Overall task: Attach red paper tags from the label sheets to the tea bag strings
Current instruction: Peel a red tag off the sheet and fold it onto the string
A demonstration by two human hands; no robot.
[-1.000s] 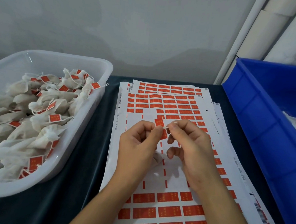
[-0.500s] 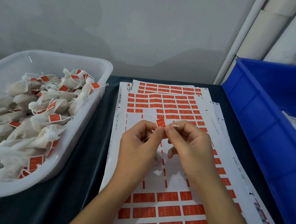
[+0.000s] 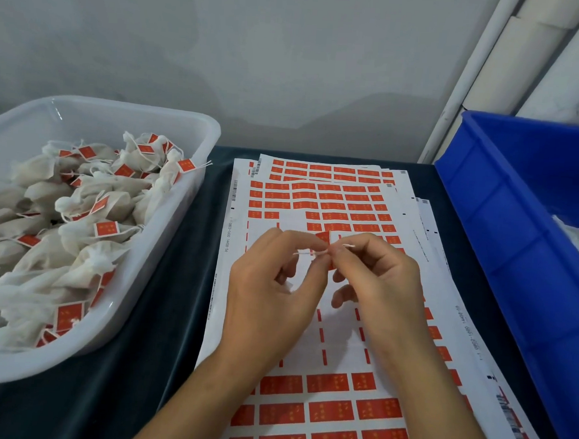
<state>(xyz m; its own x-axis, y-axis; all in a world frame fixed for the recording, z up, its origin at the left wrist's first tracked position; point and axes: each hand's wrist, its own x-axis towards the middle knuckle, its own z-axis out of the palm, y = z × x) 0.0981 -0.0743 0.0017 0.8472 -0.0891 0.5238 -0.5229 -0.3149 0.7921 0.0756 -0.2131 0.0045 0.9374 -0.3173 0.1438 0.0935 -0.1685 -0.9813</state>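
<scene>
Above the white label sheets (image 3: 312, 326) on the worktop, the left hand (image 3: 270, 296) pinches a small red paper tag (image 3: 321, 242) and the right hand (image 3: 375, 282) pinches the thin white tea bag string (image 3: 342, 246), both feather-light, limp and best held by fingertips close to the join.

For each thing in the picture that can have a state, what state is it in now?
Left hand: pinches the thin white string.
Right hand: pinches the same string.
Thin white string: held between both hands, ends sticking out.
Small red paper tag: at the fingertips, partly hidden.
Top white label sheet: flat, middle tags gone.
White plastic tub: open, holds tagged tea bags.
Blue plastic crate: open, contents mostly hidden.
</scene>
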